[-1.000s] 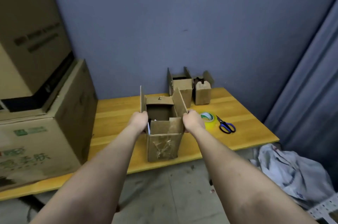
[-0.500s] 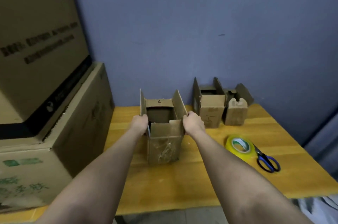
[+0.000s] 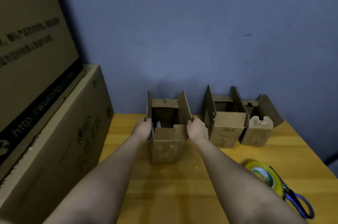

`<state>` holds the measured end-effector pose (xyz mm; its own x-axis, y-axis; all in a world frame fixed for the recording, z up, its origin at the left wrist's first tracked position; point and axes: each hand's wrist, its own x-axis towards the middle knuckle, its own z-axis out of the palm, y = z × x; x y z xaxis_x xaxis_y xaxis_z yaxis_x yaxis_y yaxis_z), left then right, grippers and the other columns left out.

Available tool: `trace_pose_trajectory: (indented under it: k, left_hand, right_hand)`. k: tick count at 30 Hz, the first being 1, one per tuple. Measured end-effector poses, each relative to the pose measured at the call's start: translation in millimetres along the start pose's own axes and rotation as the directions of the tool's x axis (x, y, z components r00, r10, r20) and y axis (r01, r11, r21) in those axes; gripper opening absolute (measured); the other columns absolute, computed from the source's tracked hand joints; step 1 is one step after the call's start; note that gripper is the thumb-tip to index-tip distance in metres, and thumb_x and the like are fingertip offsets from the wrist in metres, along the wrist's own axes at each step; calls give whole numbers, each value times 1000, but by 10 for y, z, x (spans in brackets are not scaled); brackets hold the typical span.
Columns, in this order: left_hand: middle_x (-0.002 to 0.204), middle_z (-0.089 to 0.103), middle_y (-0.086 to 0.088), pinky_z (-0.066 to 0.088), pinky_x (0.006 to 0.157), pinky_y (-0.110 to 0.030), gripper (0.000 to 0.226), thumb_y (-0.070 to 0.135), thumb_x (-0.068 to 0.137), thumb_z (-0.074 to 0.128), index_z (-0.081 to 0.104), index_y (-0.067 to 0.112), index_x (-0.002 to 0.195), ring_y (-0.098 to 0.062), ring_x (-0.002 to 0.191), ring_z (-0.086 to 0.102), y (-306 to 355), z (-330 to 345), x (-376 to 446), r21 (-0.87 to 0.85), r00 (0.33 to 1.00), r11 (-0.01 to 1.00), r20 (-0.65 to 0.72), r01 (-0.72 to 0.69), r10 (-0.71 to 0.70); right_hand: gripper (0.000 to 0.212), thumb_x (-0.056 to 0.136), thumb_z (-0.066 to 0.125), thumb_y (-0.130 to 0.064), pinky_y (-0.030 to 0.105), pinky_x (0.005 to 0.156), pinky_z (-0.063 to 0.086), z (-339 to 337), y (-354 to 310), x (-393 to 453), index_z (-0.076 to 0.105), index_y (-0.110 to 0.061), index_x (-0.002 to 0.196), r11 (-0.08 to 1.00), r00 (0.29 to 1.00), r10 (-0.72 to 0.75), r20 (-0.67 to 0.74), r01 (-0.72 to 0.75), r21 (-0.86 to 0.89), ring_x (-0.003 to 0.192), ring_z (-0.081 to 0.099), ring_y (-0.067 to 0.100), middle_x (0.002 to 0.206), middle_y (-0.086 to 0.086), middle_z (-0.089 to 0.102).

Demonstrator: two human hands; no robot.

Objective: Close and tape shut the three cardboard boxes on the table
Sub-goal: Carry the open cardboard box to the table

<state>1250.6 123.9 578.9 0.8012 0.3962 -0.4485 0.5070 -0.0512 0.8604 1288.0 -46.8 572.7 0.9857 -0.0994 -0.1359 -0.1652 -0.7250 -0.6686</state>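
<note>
At the fingers: both hands sit on the near box (image 3: 168, 132), one per side, right where the tall side flaps meet the body
Left hand (image 3: 141, 128): fingers curled round the box's left edge at the base of the left flap (image 3: 149, 105), so it's gripping cardboard
Right hand (image 3: 196, 128): same deal mirrored, fingers hooked over the right edge under the right flap (image 3: 184, 108)
Key relation: both side flaps stand upright just above the fingers, and the opening lies between the hands, so my guess is each flap folds inward toward the middle; neither hand is nearer, it's symmetric
Box axis: taller than wide, standing upright; short front flap looks partly folded in, back flap still up, something pale inside that I can't make out
Right of that box: middle box (image 3: 226, 128) just beside the right hand, then small box (image 3: 257, 132) touching it, both open
Further right and nearer: tape roll (image 3: 263, 174) with scissors (image 3: 296, 203) against it, well apart from the near box
Left of the box: big cartons (image 3: 54, 132) stacked by the table (image 3: 173, 187)
Count: three boxes, all open, none taped; one tape roll; one pair of scissors; two hands
</note>
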Motion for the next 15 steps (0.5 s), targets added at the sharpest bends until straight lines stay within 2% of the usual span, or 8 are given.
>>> trace_pose_trajectory:
  k: [4, 7, 10, 15]
  left_hand:
    - [126, 55, -12, 52, 77, -40, 41, 32, 104, 27, 35, 22, 142, -30, 103, 56, 21, 55, 107, -68, 997, 997, 70, 44, -39]
    - [141, 45, -9, 53, 85, -44, 44, 33, 104, 28, 28, 25, 147, -32, 119, 51, 4, 102, 189, -127, 993, 990, 109, 63, -49]
    - [145, 40, -8, 52, 90, -46, 45, 32, 104, 29, 27, 23, 148, -33, 125, 46, 4, 151, 263, -153, 990, 985, 126, 85, -66]
    - [146, 40, -8, 54, 83, -46, 46, 32, 103, 32, 31, 20, 147, -36, 123, 47, -60, 139, 397, -118, 994, 988, 50, 98, -93]
  right_hand:
    - [26, 103, 37, -22, 30, 76, 40, 51, 8, 108, 55, -15, 121, 1000, 1000, -4, -3, 4, 20, 102, 62, 26, 110, 9, 65]
    - [25, 103, 37, -20, 28, 75, 39, 82, 15, 129, 55, -13, 118, 1000, 1000, 3, -20, -3, 13, 103, 61, 29, 110, 10, 65]
    - [25, 103, 36, -21, 32, 79, 44, 125, 37, 154, 55, -11, 116, 999, 999, 24, -37, -23, 28, 102, 62, 32, 111, 13, 66]
    - [29, 103, 35, -21, 32, 80, 43, 174, 12, 151, 57, -12, 121, 999, 999, 28, -33, -27, 33, 106, 61, 33, 114, 13, 65]
